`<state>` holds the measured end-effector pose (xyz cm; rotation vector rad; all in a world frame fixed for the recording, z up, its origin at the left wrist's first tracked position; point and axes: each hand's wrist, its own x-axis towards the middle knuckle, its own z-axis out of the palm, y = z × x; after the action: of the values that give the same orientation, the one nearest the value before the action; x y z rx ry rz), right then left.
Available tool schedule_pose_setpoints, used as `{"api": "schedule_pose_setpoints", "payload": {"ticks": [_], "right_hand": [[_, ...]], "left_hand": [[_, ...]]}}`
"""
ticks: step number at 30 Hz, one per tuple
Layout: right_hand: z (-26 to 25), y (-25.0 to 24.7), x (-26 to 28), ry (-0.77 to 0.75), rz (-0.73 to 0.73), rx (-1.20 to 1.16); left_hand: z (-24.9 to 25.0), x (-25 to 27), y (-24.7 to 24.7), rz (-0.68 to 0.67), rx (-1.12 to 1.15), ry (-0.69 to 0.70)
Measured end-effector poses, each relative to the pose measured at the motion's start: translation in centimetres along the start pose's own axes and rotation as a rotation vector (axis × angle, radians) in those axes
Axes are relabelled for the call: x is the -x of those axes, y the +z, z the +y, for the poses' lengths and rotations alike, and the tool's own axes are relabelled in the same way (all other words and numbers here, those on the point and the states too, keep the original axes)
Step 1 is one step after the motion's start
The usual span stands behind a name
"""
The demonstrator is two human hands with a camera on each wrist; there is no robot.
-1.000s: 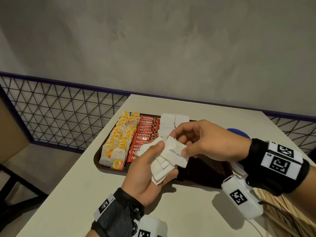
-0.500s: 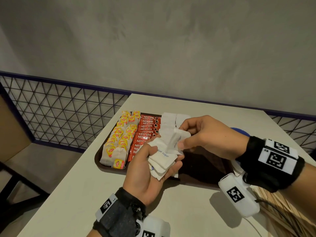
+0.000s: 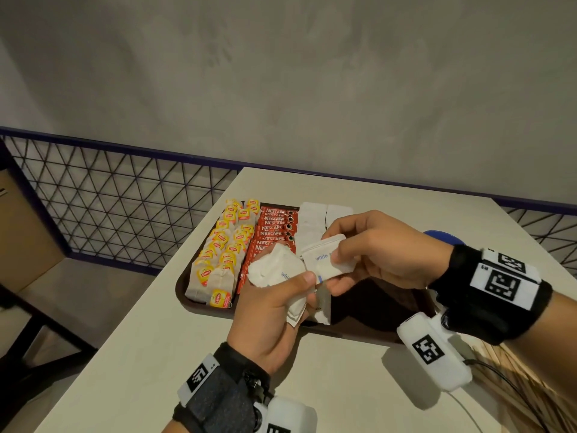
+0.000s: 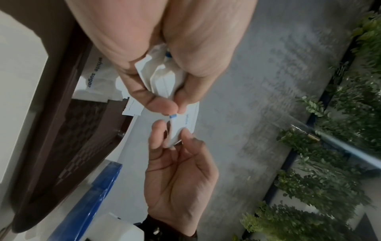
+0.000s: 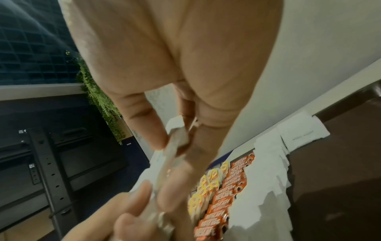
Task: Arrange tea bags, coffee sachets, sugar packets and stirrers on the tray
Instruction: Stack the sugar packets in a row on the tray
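**Sugar packet split off the bunch, both hands above the tray**

Head: left hand (image 3: 268, 310) clenched round a crumpled bunch of white paper sugar packets (image 3: 276, 273), thumb on top. Right hand (image 3: 384, 248) pinching one flat, pillow-shaped packet (image 3: 324, 260), blue "white s…" print showing. Both above the dark brown tray (image 3: 368, 320). On tray: tea bags (image 3: 218, 260) with yellow tags at left, glossy red coffee sachets (image 3: 274, 229), then rows of laid sugar packets (image 3: 312, 220). Pale wooden stirrers (image 3: 512, 398) on the table, right of tray. Versus 0.5 s ago: single packet clear of the bunch, lying flatter.

Left wrist: fanned packet edges between thumb and finger; textured tray floor, blue item (image 4: 86, 200) beside it, invisible from head.

Right wrist: blurred; pinch confirmed, sachet rows below.
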<state>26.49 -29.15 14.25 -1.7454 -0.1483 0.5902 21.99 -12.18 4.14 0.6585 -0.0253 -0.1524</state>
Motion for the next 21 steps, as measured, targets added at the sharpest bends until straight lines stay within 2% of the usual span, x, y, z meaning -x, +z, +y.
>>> {"api": "schedule_pose_setpoints", "payload": {"ticks": [2, 5, 7, 10, 13, 17, 21], "right_hand": [[0.1, -0.8, -1.0, -0.029, 0.088, 0.179], [0.1, -3.3, -3.6, -0.101, 0.369, 0.437], [0.3, -5.5, -5.7, -0.105, 0.474, 0.544], [1.3, -8.5, -8.7, -0.039, 0.494, 0.557], [2.4, -10.1, -11.0, 0.059, 0.49, 0.468], [3.3, -10.6, -13.2, 0.157, 0.44, 0.417], [3.8, -10.6, -14.4, 0.187, 0.444, 0.502]], "left_hand": [[0.2, -0.1, 0.1, 0.037, 0.016, 0.006], [0.5, -0.2, 0.3, 0.082, 0.067, -0.038], [0.4, -0.3, 0.2, 0.099, 0.081, -0.074], [0.4, -0.4, -0.2, 0.111, 0.095, -0.137], [0.5, -0.2, -0.2, 0.108, 0.102, -0.173], [0.5, -0.2, -0.2, 0.106, 0.115, -0.179], [0.4, -0.2, -0.2, 0.102, 0.117, -0.187]]}}
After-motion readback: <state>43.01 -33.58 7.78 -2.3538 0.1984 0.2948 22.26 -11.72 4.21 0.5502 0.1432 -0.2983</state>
